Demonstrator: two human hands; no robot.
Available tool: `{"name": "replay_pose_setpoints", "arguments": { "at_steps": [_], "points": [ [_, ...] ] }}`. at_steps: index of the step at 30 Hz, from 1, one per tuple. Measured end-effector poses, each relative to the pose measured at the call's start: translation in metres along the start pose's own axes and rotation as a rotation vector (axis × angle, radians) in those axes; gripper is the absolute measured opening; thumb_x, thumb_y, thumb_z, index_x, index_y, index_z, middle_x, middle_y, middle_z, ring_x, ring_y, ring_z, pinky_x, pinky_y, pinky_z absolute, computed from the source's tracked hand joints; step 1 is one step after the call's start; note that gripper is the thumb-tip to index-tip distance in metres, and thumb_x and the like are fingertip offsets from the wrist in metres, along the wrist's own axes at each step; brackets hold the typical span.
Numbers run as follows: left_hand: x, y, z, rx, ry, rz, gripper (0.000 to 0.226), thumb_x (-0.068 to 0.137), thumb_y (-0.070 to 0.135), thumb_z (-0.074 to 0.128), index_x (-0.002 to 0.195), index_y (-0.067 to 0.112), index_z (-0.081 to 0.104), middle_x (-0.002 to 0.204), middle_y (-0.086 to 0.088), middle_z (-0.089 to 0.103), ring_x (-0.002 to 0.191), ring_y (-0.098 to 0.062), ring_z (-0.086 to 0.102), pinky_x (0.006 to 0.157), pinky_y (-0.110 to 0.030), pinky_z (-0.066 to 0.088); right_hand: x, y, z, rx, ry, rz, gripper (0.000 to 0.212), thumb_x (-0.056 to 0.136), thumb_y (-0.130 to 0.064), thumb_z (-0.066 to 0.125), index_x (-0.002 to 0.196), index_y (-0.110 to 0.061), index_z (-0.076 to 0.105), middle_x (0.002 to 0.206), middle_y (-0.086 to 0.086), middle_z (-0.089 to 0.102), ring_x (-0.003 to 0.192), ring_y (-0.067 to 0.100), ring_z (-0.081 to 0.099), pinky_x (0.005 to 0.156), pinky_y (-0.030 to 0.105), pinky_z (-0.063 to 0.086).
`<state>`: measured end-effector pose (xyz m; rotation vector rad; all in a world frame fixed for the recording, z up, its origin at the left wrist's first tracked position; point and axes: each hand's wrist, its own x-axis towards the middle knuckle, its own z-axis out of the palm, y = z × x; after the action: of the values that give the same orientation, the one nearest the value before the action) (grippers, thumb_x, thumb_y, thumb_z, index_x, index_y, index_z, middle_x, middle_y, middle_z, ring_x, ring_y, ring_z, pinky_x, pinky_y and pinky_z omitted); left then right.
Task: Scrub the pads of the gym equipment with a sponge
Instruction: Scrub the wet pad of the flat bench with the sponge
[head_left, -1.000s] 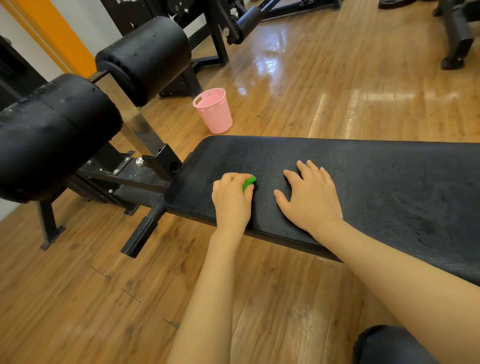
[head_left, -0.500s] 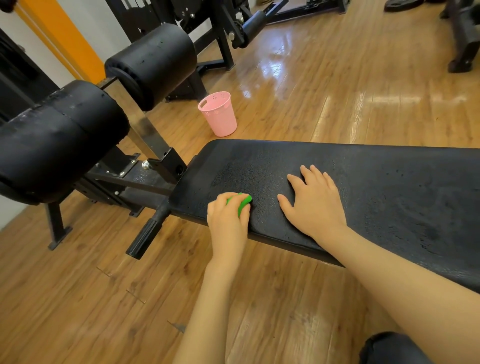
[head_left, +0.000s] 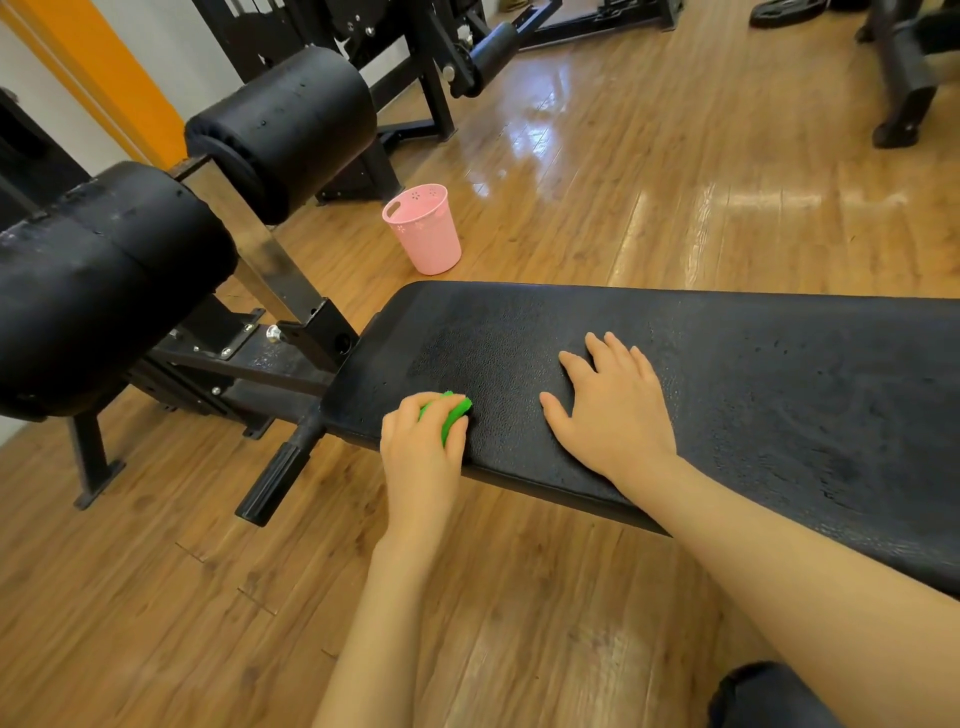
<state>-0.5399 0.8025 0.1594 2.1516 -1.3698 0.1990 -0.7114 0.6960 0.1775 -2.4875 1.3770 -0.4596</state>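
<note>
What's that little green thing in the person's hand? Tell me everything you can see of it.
It is a bright green sponge, soft-looking and squashed, mostly hidden under the curled fingers of the left hand, which grips it from above. Only its far edge and a strip between the fingers show. It is pressed against the black bench pad, close to the pad's near edge and left end. The right hand lies flat on the pad, apart from it.

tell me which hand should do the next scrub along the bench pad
Left. The left hand already grips the green sponge on the bench pad, near its end. The right hand lies flat, bracing, holding nothing.
</note>
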Motion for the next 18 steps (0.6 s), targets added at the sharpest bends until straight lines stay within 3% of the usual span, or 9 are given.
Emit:
{"name": "replay_pose_setpoints", "arguments": {
  "at_steps": [6, 12, 18],
  "points": [
    [0.026, 0.000, 0.010, 0.025, -0.033, -0.055, 0.019, 0.092, 0.020, 0.063, 0.109, 0.021, 0.071, 0.110, -0.001, 0.062, 0.103, -0.027, 0.053, 0.086, -0.021, 0.026, 0.000, -0.001, 0.000, -0.003, -0.001, 0.003, 0.060, 0.095, -0.053, 0.038, 0.145, -0.020, 0.039, 0.156, 0.012, 0.025, 0.146, 0.027, 0.014, 0.119, 0.042, 0.006],
    [0.074, 0.002, 0.023, 0.069, -0.103, -0.117, 0.024, 0.096, 0.027, 0.055, 0.118, 0.026, 0.066, 0.122, -0.002, 0.059, 0.114, -0.026, 0.048, 0.095, -0.034, 0.032, 0.000, 0.000, 0.000, 0.005, 0.000, 0.004, 0.060, 0.095, -0.053, 0.038, 0.145, -0.021, 0.039, 0.156, 0.011, 0.026, 0.146, 0.027, 0.014, 0.119, 0.042, 0.006],
    [0.028, -0.010, 0.001, 0.041, -0.049, -0.035, 0.022, 0.093, 0.022, 0.060, 0.113, 0.024, 0.069, 0.114, 0.002, 0.061, 0.107, -0.023, 0.051, 0.088, -0.016, 0.023, 0.000, 0.001, 0.000, 0.003, -0.009, 0.001, 0.060, 0.095, -0.054, 0.037, 0.145, -0.021, 0.038, 0.156, 0.011, 0.025, 0.146, 0.026, 0.014, 0.120, 0.042, 0.006]
  ]
}}
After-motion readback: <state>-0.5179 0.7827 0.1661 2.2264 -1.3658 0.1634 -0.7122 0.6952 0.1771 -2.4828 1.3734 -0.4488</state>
